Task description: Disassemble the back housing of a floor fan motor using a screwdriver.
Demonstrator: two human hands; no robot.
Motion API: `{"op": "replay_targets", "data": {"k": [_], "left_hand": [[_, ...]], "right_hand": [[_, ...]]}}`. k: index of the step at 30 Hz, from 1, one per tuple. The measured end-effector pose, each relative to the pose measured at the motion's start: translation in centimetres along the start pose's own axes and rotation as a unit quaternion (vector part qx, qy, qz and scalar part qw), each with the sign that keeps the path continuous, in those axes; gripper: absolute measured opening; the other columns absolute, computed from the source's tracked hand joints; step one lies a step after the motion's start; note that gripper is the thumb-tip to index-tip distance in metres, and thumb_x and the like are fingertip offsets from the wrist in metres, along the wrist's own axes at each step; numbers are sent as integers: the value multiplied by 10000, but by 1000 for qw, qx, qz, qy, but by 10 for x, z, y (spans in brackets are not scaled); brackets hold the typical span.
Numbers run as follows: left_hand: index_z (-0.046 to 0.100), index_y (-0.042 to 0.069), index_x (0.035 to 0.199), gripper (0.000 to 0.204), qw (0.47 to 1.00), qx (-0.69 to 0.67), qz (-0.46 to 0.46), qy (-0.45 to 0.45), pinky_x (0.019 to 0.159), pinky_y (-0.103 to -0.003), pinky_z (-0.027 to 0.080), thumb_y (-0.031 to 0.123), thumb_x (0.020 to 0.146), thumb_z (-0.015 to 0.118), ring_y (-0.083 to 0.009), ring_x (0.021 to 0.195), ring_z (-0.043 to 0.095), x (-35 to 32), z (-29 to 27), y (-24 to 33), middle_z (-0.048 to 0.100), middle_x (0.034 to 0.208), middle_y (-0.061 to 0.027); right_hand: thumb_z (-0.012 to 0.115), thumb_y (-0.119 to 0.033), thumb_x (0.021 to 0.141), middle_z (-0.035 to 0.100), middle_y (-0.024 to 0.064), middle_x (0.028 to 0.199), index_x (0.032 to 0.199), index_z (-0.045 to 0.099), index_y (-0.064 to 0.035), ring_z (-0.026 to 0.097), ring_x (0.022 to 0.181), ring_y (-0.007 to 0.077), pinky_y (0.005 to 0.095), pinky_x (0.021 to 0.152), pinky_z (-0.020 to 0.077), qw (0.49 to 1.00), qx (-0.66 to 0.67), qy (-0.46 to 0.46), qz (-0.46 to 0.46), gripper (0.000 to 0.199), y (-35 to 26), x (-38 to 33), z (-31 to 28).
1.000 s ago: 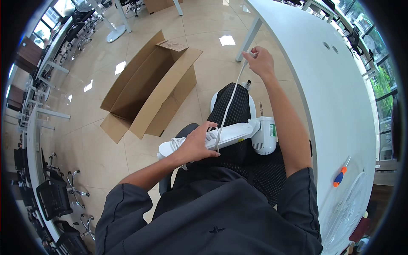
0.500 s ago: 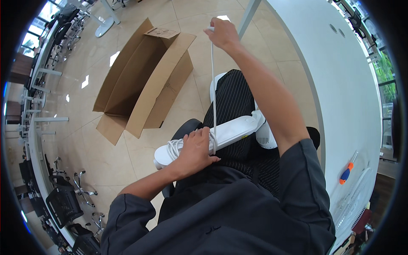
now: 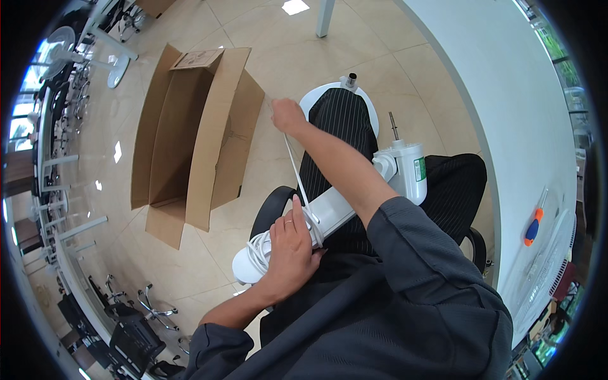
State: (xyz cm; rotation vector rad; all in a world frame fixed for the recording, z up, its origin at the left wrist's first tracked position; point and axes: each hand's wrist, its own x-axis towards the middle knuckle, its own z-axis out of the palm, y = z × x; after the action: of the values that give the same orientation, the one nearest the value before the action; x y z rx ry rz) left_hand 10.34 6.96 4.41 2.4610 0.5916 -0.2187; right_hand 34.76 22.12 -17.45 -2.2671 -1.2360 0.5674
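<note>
Tiled floor (image 3: 380,38), green-labelled white fan (image 3: 335,209), left grip (image 3: 292,247) around it, right grip (image 3: 288,116) tight on cord (image 3: 296,167)

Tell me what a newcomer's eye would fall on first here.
Probably the open cardboard box on the floor, left of the legs. Next, the white fan body lies across the legs under the left hand, white cord stretched to the right hand. An orange and blue screwdriver lies on the white table at right.

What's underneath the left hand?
Beneath the left hand, a white fan column and loops of white cord show around its edges. Whatever lies directly under it is covered.
</note>
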Motion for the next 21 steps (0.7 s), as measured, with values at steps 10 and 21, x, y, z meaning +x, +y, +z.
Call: {"op": "replay_targets", "data": {"k": [10,21], "left_hand": [[326,-133,1464,1020,998,58,-27,7,1046,-502,375,157,675,903,-424,1179,498,-5,7,0,493,1324,-278],[369,-174,1380,933,996,79,-36,26,1016,-516,421,141,667,880,-443,1151,541,0,17,-4,533,1266,-322]], "right_hand": [[724,-258,905,733,240,967,990,722,6,719,971,419,491,863,578,998,-51,-38,-23,278,-1,-34,-32],[803,-495,756,755,189,834,766,783,-29,748,808,373,433,762,602,978,-80,-185,-48,466,-52,-193,-116]]}}
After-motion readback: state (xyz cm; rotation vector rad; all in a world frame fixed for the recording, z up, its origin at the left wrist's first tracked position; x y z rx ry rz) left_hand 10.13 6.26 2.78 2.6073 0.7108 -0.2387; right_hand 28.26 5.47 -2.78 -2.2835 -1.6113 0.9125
